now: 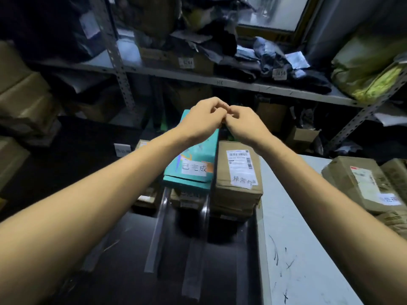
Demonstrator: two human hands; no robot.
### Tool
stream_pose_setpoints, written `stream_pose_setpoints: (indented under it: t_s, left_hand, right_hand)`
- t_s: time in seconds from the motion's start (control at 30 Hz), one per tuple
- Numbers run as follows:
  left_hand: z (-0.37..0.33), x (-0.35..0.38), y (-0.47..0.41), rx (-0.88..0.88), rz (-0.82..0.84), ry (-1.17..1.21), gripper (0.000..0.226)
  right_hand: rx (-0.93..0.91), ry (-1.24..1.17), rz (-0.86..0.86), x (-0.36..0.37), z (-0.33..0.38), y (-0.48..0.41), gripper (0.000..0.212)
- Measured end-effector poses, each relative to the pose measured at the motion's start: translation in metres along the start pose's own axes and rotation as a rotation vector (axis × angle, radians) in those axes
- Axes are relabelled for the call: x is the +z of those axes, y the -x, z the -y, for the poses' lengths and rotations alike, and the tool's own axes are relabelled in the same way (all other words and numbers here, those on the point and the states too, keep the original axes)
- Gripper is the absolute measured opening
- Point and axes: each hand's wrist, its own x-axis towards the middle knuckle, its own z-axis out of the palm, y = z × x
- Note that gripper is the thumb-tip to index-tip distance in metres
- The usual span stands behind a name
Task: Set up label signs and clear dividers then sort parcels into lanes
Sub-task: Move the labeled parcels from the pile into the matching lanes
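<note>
Head view: I am seeing the left hand [204, 119] and right hand [244, 125] meeting at 12 o'clock, fingers curling together (whether they are pinching anything, I cannot tell). The teal parcel [193, 164] is lying below them, touching the brown parcel [237, 172] at its 3 o'clock.

Parcel storeroom or courier sorting point. Slotted-angle metal shelving [120, 62] spans the far side, loaded with dark mailer bags [222, 42] and boxes carrying numbered tags [186, 62]. Brown cartons [24, 100] are stacked at far left. At centre, taped parcels [236, 198] with a barcode shipping label [239, 165] stand in rows parted by clear dividers [159, 225].
</note>
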Motion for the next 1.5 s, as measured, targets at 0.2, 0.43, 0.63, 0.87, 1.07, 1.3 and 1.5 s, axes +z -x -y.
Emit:
stream_pose_setpoints:
  t_s: [0.2,0.43,0.63,0.87,1.07,1.3,1.5]
  left_hand:
    - [0.056,-0.140,0.064,-0.081,-0.175,-0.115,0.022]
    - [0.136,-0.299,0.184,-0.246,-0.331,-0.208,0.020]
    - [0.196,-0.395,0.279,-0.380,-0.442,-0.169,0.021]
    - [0.278,-0.478,0.320,-0.460,-0.465,-0.150,0.025]
    - [0.374,-0.545,0.297,-0.499,-0.438,-0.116,0.024]
    - [0.446,-0.637,0.256,-0.518,-0.373,-0.063,0.031]
    - [0.516,-0.696,0.210,-0.428,-0.407,-0.044,0.033]
  right_hand:
    - [-0.185,-0.073,0.139,0.086,0.107,0.001,0.024]
    - [-0.355,-0.040,0.333,0.225,0.230,0.029,0.025]
    - [-0.460,-0.069,0.440,0.343,0.313,0.052,0.023]
    - [-0.464,-0.089,0.609,0.472,0.380,0.045,0.014]
    - [-0.312,-0.058,0.647,0.568,0.399,-0.010,0.020]
    - [-0.139,-0.018,0.609,0.631,0.429,-0.070,0.025]
    - [-0.014,-0.034,0.540,0.695,0.445,-0.111,0.029]
